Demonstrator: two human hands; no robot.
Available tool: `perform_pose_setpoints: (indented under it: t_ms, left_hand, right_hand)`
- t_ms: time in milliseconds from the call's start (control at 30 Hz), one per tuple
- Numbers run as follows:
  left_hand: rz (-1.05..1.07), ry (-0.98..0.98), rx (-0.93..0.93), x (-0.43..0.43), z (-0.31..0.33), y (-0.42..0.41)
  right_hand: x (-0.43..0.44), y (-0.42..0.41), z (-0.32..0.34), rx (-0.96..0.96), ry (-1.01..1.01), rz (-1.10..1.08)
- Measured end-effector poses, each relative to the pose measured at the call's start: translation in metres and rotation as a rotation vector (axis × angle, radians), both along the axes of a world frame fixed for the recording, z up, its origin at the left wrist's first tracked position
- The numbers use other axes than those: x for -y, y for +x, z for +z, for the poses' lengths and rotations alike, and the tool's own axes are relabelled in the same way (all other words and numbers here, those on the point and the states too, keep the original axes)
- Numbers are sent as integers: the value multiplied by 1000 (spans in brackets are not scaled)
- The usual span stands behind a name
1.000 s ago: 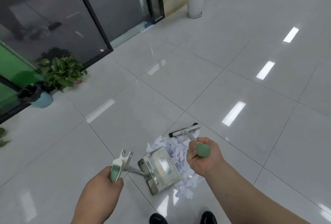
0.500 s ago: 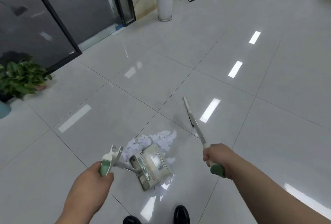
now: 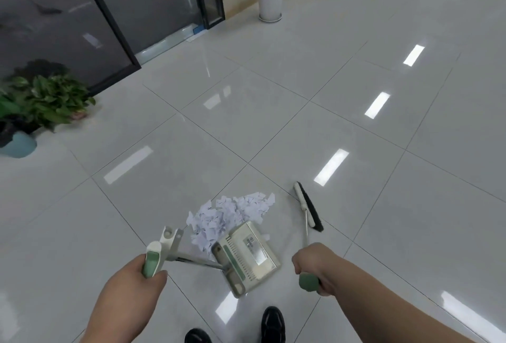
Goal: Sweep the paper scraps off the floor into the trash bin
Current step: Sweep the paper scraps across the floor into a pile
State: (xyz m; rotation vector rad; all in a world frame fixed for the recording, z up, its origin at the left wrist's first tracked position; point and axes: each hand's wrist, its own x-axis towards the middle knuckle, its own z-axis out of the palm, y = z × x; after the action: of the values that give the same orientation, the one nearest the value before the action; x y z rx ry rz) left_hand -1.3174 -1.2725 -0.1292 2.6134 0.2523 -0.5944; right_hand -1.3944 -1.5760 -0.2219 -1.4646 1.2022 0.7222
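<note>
White paper scraps point(image 3: 232, 215) between dustpan point(image 3: 246, 255) and broom point(image 3: 308, 207); fingers grip both handles.

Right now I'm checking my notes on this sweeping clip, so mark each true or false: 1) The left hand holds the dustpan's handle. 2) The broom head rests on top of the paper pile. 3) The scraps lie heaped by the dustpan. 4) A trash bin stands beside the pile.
1) True: the left hand grips the green-tipped handle of the beige long-handled dustpan.
2) False: the black-bristled broom head, held by the right hand, sits on the tile to the right of the pile, apart from it.
3) True: the white paper scraps are heaped against the dustpan.
4) False: no trash bin shows near the pile.
</note>
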Motion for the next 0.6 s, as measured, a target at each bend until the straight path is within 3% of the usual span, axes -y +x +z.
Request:
perform_pose_setpoints:
  t_ms: [267,600]
  left_hand:
    - [153,-29,-8,-62,-8,-7]
    - [338,-61,22,-160,-19,-14]
  right_hand:
    - [-35,21,7,-56,51,-14]
    - [-83,36,27,11,-112,42]
